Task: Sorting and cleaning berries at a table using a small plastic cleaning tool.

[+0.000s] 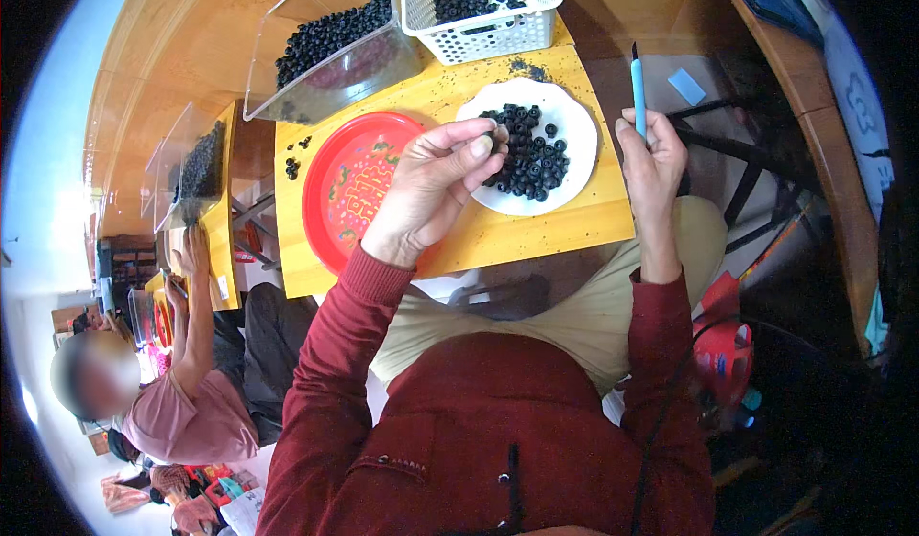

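Note:
My left hand [442, 177] is closed in a pinch above the left part of a white scalloped plate [581, 184], with a small black piece [491, 141] between thumb and fingertips. The fingers hide most of that piece. Many similar small black round pieces [541, 166], some showing a hole, lie on the plate. To the right of the table's edge, my right hand [654, 153] grips a slim light-blue craft knife [638, 91], held upright with its dark pointed tip at the top. Left of the plate sits a red round tray [319, 158] with a printed pattern, partly behind my left hand.
A clear bin [335, 96] of black pieces and a white perforated basket [498, 38] stand at the back of the yellow table [584, 225]. Dark crumbs [526, 70] lie before the basket. At left, another person [187, 407] works at a second table.

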The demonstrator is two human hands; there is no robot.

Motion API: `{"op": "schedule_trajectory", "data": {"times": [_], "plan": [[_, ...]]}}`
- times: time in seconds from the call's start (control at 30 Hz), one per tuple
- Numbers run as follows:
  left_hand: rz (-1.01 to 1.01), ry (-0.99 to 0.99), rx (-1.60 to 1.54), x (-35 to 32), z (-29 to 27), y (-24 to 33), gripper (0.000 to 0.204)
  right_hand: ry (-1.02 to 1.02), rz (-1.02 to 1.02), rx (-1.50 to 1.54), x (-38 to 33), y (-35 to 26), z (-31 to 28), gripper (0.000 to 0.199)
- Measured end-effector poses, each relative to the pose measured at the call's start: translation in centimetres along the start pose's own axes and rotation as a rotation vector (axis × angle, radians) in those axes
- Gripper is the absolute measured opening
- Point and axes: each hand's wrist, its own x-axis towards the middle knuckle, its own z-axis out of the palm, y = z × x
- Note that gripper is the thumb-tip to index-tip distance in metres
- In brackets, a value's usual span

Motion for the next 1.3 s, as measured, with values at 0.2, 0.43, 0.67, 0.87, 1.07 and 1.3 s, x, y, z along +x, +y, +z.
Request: {"op": "schedule_trajectory", "data": {"times": [0.2, 0.43, 0.67, 0.87, 1.07, 1.3], "plan": [[-0.011, -0.054, -0.11, -1.0, -1.9, -0.6, 0.017, 0.002, -0.048, -0.089, -1.3, -1.0, 0.1, 0.014], [-0.076, -0.037, -0.158, -1.6, -2.0, -1.2, 0.016, -0.018, -0.029, -0.053, -2.6, -2.0, 0.6, 0.021], [-0.086, -0.057, -0.175, -2.7, -1.9, -1.4, 0.018, -0.09, -0.061, -0.122, -5.3, -3.9, 2.5, 0.022], [-0.103, -0.121, -0.203, -3.3, -2.1, -1.8, 0.017, -0.334, -0.111, -0.039, -8.6, -6.0, 6.3, 0.026], [-0.111, -0.154, -0.232, -3.7, -1.6, -2.5, 0.014, -0.372, -0.082, -0.002, -9.8, -6.1, 8.1, 0.028], [-0.168, -0.188, -0.242, -4.1, -2.0, -2.4, 0.013, -0.372, -0.175, -0.014, -9.9, -5.5, 8.1, 0.022]]}}
